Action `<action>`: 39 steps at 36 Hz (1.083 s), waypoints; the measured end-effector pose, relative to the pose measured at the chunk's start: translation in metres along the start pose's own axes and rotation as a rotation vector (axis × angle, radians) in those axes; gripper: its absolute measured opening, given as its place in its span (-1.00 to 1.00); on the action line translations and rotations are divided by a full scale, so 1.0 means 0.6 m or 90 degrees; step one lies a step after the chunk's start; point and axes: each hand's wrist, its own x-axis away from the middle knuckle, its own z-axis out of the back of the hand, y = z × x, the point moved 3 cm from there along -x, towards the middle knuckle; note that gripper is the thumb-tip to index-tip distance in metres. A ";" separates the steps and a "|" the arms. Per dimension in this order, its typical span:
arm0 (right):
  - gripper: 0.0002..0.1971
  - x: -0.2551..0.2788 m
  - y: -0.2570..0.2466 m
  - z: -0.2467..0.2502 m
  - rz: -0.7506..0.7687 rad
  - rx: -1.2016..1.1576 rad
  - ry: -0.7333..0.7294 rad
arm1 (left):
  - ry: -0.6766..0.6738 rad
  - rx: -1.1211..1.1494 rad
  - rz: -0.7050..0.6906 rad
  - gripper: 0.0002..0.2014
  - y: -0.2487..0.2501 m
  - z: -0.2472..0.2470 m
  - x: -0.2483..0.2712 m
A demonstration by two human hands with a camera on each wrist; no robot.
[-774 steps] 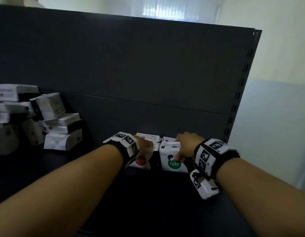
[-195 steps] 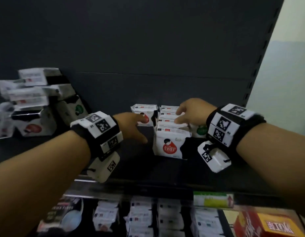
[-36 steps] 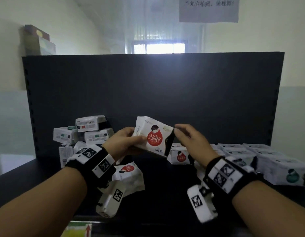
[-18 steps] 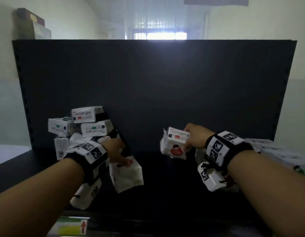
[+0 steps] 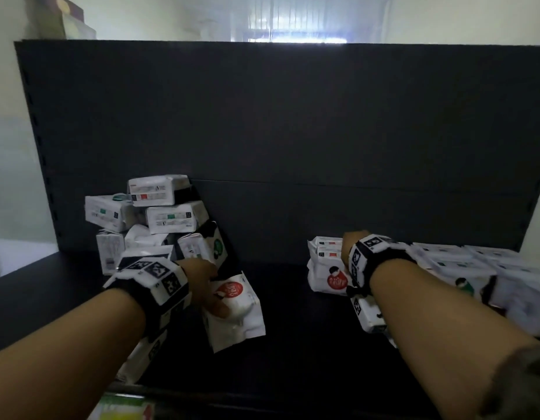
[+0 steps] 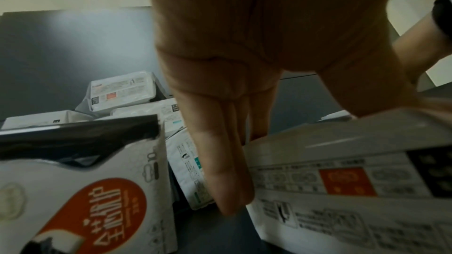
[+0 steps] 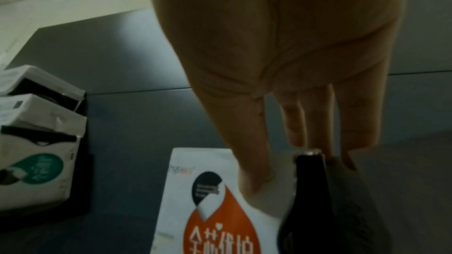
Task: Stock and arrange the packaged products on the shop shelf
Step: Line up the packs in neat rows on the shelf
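On the dark shelf (image 5: 293, 344) my left hand (image 5: 212, 297) grips a white pack with a red logo (image 5: 236, 310) that leans in front of the left pile, thumb on its printed face. In the left wrist view my fingers (image 6: 227, 171) point straight down behind that pack (image 6: 342, 184), and the thumb lies over its top edge. My right hand (image 5: 346, 247) holds another red-logo pack (image 5: 330, 278) by its top. That pack stands upright at the left end of the right-hand row. The right wrist view shows the thumb on the pack's front (image 7: 210, 210) and the fingers (image 7: 352, 123) behind it.
A loose pile of white packs (image 5: 153, 213) leans against the black back panel (image 5: 293, 131) at the left. A neat row of packs (image 5: 456, 262) fills the right end. A bare stretch of shelf separates them. A coloured product (image 5: 123, 407) shows on the shelf below.
My right hand has carried its pack right and down, and it now stands on the shelf beside the row. My left hand has closed on the leaning red-logo pack.
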 end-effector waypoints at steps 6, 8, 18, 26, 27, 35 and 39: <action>-0.63 0.033 -0.042 0.017 -0.030 0.071 0.112 | -0.018 0.003 -0.018 -0.24 0.008 0.002 0.010; -0.69 0.054 -0.074 0.033 0.025 0.020 0.124 | -0.021 -0.004 -0.024 -0.21 0.020 0.010 0.011; -0.42 0.156 -0.233 -0.005 0.284 -0.216 -0.148 | 0.080 0.050 -0.064 -0.13 0.028 0.010 0.055; -0.45 0.183 -0.221 0.005 0.302 -0.224 -0.210 | 0.142 0.088 -0.159 0.04 0.049 0.018 0.084; -0.46 0.186 -0.215 0.005 0.302 -0.222 -0.209 | 0.145 0.111 -0.162 0.09 0.049 0.020 0.085; -0.31 0.208 -0.163 0.007 0.308 -0.251 -0.092 | -0.003 0.311 -0.100 0.04 0.057 0.004 0.068; -0.28 0.217 -0.105 0.010 0.266 -0.233 -0.044 | 0.039 0.374 -0.113 -0.16 0.083 0.013 0.049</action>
